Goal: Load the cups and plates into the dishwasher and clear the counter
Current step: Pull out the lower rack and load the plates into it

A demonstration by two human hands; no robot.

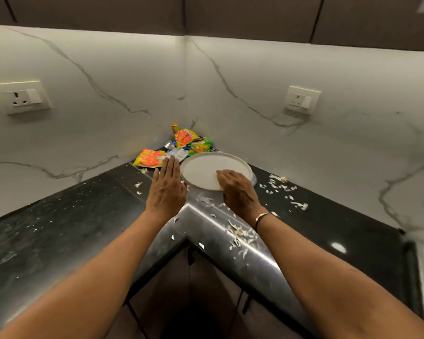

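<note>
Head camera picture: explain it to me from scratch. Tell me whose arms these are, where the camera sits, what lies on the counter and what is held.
No machine here: a person works with two bare hands. The one camera sits on their head, looking forward and down, so the arms reach in from the bottom. They face the corner of a dark counter with marble walls. On it lie a white plate, bright snack wrappers heaped in the corner behind it, and pale scraps scattered about. The right hand, a bangle at its wrist, curls its fingers over the plate's near rim: the only grip. The left hand lies flat, fingers straight, beside the plate, holding nothing.
</note>
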